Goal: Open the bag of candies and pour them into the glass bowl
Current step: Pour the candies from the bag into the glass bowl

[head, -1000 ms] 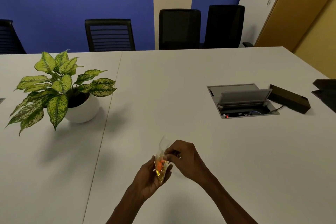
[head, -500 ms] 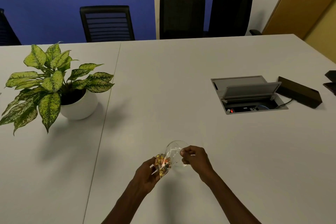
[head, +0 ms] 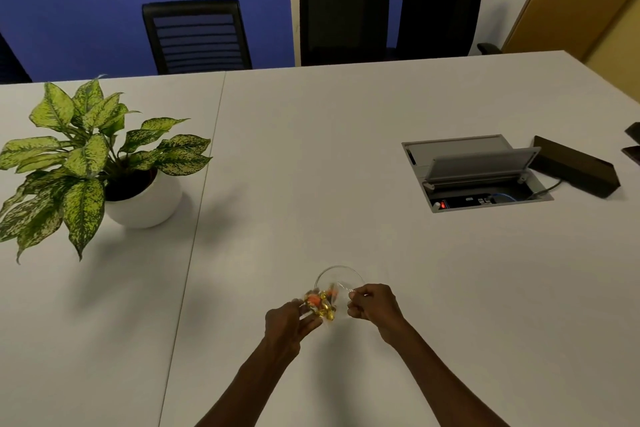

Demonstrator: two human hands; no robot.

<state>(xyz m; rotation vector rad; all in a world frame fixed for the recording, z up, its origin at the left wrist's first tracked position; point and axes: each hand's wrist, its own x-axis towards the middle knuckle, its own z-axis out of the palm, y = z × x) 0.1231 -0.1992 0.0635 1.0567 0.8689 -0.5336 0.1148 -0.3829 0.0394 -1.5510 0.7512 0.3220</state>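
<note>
A small clear plastic bag of gold and orange wrapped candies (head: 320,304) is stretched between my two hands, low over the white table (head: 311,166). My left hand (head: 285,322) pinches its left end, where the candies bunch. My right hand (head: 372,303) pinches the right, empty end of the bag. The glass bowl (head: 341,276) stands on the table right behind and under the bag; its round rim shows above my fingers. Whether any candy lies in the bowl I cannot tell.
A potted plant (head: 138,198) in a white pot stands at the left. An open cable box (head: 474,173) is sunk in the table at the right, with a black device (head: 575,166) beside it. Black chairs (head: 197,35) line the far edge.
My hands have pulled apart, stretching the bag sideways over the bowl, which has come into sight. The bag has tipped from upright to lying across. My head has tilted down.
</note>
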